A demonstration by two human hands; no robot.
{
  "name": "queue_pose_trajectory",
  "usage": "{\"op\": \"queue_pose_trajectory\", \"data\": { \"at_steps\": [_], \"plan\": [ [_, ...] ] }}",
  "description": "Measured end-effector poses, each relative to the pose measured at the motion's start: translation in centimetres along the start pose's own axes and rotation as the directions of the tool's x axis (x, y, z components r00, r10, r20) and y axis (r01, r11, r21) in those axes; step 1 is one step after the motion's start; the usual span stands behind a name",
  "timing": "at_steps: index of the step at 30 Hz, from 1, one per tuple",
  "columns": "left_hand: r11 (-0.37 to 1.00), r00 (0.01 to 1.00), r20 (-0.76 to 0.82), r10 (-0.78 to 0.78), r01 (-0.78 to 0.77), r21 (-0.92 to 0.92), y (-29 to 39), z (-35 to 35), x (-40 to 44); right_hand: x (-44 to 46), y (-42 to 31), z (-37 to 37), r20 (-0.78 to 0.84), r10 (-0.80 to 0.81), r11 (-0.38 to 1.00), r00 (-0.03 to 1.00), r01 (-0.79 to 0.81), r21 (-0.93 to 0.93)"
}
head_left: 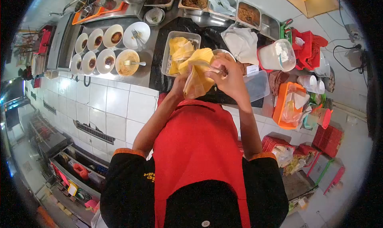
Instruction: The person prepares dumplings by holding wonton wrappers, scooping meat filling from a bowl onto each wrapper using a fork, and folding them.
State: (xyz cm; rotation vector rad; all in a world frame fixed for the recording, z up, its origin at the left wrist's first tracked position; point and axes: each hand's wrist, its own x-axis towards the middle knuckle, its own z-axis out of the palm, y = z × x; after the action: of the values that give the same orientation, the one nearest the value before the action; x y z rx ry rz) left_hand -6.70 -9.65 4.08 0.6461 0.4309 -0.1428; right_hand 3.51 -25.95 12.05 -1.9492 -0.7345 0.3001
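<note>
Yellow wrapper sheets (200, 78), folded into an open bundle, are held up in front of the counter. My left hand (179, 85) is wrapped round the lower left side of the bundle. At its upper right, the bent fingers of my right hand (225, 71) touch the edge; what lies between them is too small to make out. Behind the bundle, a clear rectangular tray (165, 54) holds more yellow sheets (180, 48). A bowl just behind my right hand is mostly hidden.
White bowls with dark sauce (108, 61) and a plate with forks (136, 34) are at left. Metal food trays (194, 0) line the back. A white tub (277, 56), a clear lid (257, 86) and an orange basket (281, 104) are at right.
</note>
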Motion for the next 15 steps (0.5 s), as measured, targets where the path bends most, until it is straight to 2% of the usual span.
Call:
{"op": "queue_pose_trajectory", "data": {
  "at_steps": [1,2,3,5,6,7,9,10,11,12,13,14,15],
  "plan": [
    [1.0,1.0,-0.007,-0.006,0.006,-0.005,-0.4,-0.6,0.5,-0.1,0.0,0.6,-0.038,-0.053,0.993,0.998,0.048,-0.112],
    [0.985,0.999,0.038,-0.014,0.02,-0.171,-0.8,-1.0,1.2,-0.2,-0.1,1.3,-0.094,-0.15,0.981,0.984,0.136,-0.138],
    [0.942,0.996,0.084,-0.009,0.037,-0.333,-1.1,-1.1,1.7,-0.4,-0.2,2.2,-0.088,-0.142,0.982,0.986,0.129,-0.138],
    [0.915,0.993,0.112,-0.047,0.088,-0.394,-0.4,-1.6,1.4,-1.7,-0.7,4.2,0.086,-0.014,1.0,0.996,0.013,0.01],
    [0.958,0.959,0.276,0.065,0.018,-0.286,0.4,-3.1,1.1,-1.9,-1.7,3.9,0.121,-0.005,1.0,0.993,0.003,0.014],
    [0.942,0.965,0.252,0.073,0.016,-0.334,-0.6,-4.3,1.6,-2.1,-2.7,3.6,0.157,0.004,1.0,0.988,-0.007,0.017],
    [0.921,0.972,0.225,0.072,0.022,-0.39,-1.9,-5.9,1.7,-2.7,-2.4,2.1,0.347,0.101,0.928,0.932,-0.214,0.305],
    [0.936,0.973,0.16,0.168,-0.106,-0.336,-1.7,-6.6,0.9,-2.4,0.2,1.8,0.198,-0.168,0.959,0.966,0.113,0.26],
    [0.934,0.958,0.1,0.268,-0.232,-0.272,-1.4,-7.4,0.3,-3.3,2.1,0.1,0.26,0.122,0.943,0.958,-0.194,0.27],
    [0.896,0.971,0.068,0.229,-0.183,-0.405,-1.1,-8.3,-0.1,-3.7,4.5,-1.0,0.184,0.251,0.932,0.95,-0.288,0.221],
    [0.836,0.981,0.04,0.187,-0.138,-0.531,-0.9,-9.1,-0.3,-4.1,7.9,-1.6,0.068,0.246,0.966,0.967,-0.251,0.067],
    [0.891,0.975,-0.171,0.14,-0.199,-0.407,-0.9,-9.9,-0.4,-4.4,10.4,-2.3,0.029,0.35,0.926,0.936,-0.341,-0.159],
    [0.889,0.975,-0.175,0.134,-0.197,-0.414,-0.8,-11.0,-0.7,-4.3,11.9,-2.3,0.035,0.356,0.924,0.934,-0.346,-0.164]
  ]
}}
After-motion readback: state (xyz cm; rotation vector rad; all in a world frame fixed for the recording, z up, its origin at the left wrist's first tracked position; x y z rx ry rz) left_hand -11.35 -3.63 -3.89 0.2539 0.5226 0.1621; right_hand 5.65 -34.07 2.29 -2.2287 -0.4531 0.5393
